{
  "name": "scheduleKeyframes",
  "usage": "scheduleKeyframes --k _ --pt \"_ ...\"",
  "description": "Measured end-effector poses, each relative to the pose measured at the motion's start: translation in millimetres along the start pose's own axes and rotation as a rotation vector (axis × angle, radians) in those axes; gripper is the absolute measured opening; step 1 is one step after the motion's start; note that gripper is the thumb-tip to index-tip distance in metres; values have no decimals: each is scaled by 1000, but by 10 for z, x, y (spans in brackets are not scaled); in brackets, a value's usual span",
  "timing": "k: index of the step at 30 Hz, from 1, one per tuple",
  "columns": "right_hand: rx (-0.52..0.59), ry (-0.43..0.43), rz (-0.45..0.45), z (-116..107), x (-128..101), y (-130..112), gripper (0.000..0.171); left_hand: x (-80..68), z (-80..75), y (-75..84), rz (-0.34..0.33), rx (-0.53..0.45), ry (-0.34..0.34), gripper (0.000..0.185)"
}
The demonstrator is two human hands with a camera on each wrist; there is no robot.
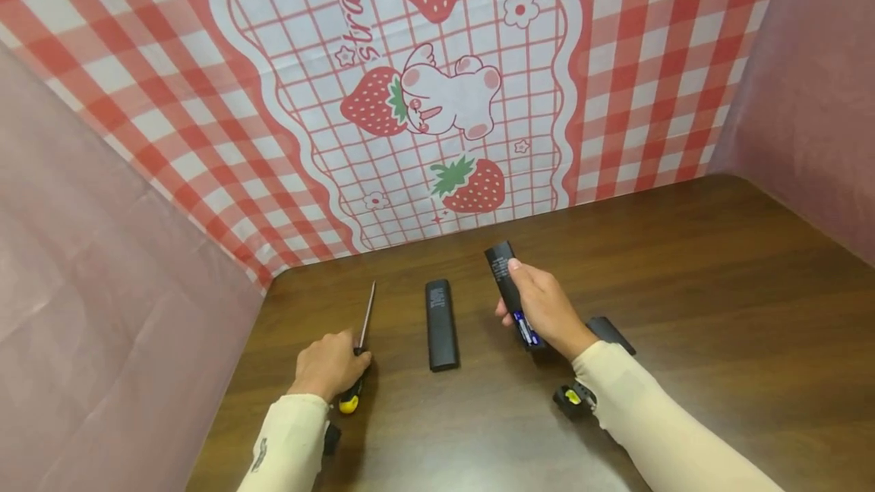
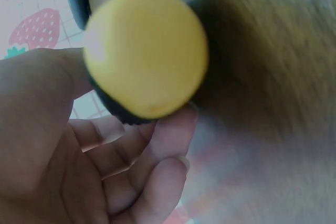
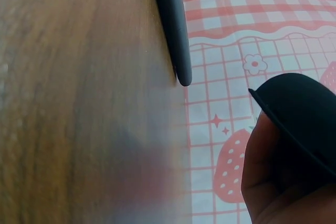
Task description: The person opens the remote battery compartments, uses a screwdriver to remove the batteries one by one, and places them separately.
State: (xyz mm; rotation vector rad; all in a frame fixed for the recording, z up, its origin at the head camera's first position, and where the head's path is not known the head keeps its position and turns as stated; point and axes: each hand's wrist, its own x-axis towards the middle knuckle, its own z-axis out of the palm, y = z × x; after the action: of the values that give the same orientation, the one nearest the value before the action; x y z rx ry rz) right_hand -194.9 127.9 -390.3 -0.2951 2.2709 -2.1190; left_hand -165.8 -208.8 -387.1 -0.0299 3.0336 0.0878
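My left hand (image 1: 326,364) grips a screwdriver (image 1: 368,315) low over the wood, its long metal shaft pointing away from me. In the left wrist view, the yellow butt of the screwdriver handle (image 2: 146,53) fills the middle, with the thumb and fingers around its black part. My right hand (image 1: 549,308) holds a black remote control (image 1: 502,270) with its back turned up, thumb laid along it. Blue batteries (image 1: 526,330) show in its uncovered lower end. Between the hands, a second black remote control (image 1: 441,325) lies back up on the table.
A flat black piece (image 1: 611,335) lies beyond my right wrist, partly hidden by it. The brown wooden table (image 1: 683,272) ends at a strawberry-print cloth (image 1: 533,97) behind, with pinkish cloth walls (image 1: 89,287) on both sides.
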Motion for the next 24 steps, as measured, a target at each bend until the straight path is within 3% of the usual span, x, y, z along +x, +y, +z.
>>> scheduleKeyframes --k 14,24 --pt "-9 -7 -21 10 45 -13 55 -55 -56 -139 12 -15 51 24" --pt "0 -3 -11 -9 21 18 55 -121 -18 -64 76 -47 208 26"
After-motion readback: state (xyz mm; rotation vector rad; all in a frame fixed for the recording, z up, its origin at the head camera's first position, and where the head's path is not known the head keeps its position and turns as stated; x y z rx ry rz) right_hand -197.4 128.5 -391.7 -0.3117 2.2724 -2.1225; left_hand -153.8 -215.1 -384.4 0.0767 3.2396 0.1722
